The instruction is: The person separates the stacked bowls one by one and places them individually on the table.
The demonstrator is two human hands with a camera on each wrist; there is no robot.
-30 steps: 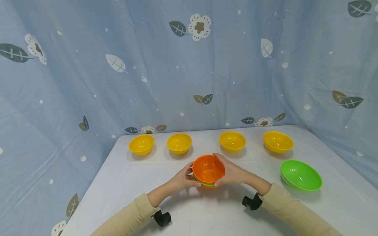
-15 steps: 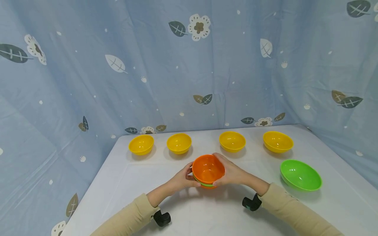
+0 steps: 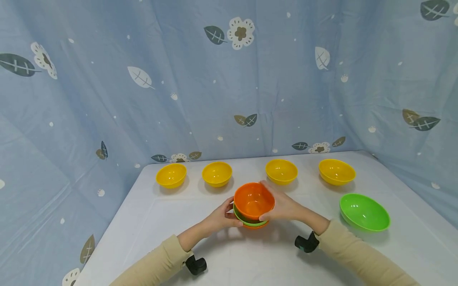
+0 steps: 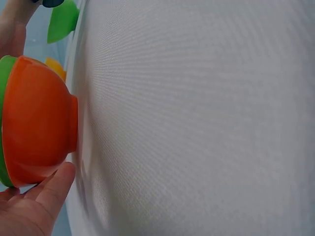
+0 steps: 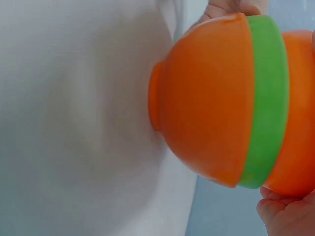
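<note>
At the middle of the table, an orange bowl sits tilted in the top of a nest, with a green bowl beneath it and a lower orange bowl under that. My left hand holds the lower bowls at their left side, its fingers against the lower orange bowl in the left wrist view. With thumb and fingers spread across its right side, my right hand grips the top orange bowl. In the right wrist view the top orange bowl stands partly out of the green one.
Four-sided white table. Along its back edge stand several yellow bowls; a larger green bowl is at the right. A blue patterned curtain hangs behind.
My right hand has raised the top orange bowl slightly up and away from the green bowl, so more green shows. My left hand has stayed in place.
</note>
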